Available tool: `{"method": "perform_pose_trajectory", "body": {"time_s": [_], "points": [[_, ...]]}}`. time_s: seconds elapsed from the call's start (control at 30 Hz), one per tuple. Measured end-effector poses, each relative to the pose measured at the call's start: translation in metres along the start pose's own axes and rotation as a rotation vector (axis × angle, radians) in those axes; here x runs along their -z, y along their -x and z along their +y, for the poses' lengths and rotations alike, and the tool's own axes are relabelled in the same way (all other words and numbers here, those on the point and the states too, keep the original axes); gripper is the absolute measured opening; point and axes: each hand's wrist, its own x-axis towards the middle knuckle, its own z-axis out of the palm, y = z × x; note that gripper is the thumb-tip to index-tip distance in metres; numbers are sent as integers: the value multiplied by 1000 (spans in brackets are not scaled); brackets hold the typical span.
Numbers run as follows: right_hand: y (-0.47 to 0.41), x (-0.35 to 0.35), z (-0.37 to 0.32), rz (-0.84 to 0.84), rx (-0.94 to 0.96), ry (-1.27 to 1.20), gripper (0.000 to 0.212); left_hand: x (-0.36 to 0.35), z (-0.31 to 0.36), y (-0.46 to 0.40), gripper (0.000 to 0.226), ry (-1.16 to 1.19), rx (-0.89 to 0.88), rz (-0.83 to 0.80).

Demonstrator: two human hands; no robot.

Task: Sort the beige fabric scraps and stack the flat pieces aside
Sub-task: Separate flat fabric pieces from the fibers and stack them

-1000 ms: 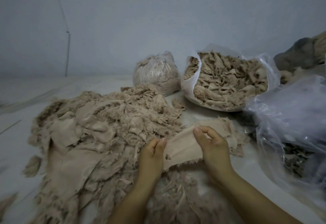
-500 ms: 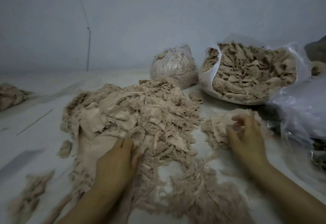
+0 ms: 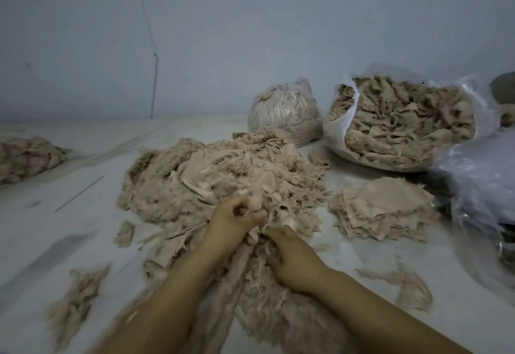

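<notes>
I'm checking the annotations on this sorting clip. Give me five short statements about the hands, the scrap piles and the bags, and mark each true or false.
1. Both hands, left hand and right hand, are in the big scrap heap. True.
2. The stack of flat pieces lies left of the heap. False: it lies right of it.
3. The open bag by the wall is empty. False: it is full of scraps.
4. A tied bag stands left of the open bag. True.
5. The right hand rests on the flat stack. False: it is in the heap.

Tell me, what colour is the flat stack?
Beige, seen in the head view: the stack.
</notes>
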Motion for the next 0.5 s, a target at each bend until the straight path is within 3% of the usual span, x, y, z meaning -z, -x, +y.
{"method": "perform_pose_trajectory", "body": {"time_s": [0.1,0.13,0.2,0.3,0.4,0.5], "points": [[13,16,-1,425,-68,-222,18,-3,19,-2,21,164,25,0],[16,21,-3,504,-53,-361,26,-5,24,-2,26,155,6,16],[23,31,-13,408,-7,-734,50,-14,34,-2,27,113,-70,-25],[26,38,-22,226,-69,-1123,61,-30,43,3,38,43,-134,-232],[31,47,-13,200,-121,-1556,48,-37,44,12,38,-142,-141,-503],[34,55,-1,236,-221,-1639,27,-40,38,17,23,-254,-149,-593]]}}
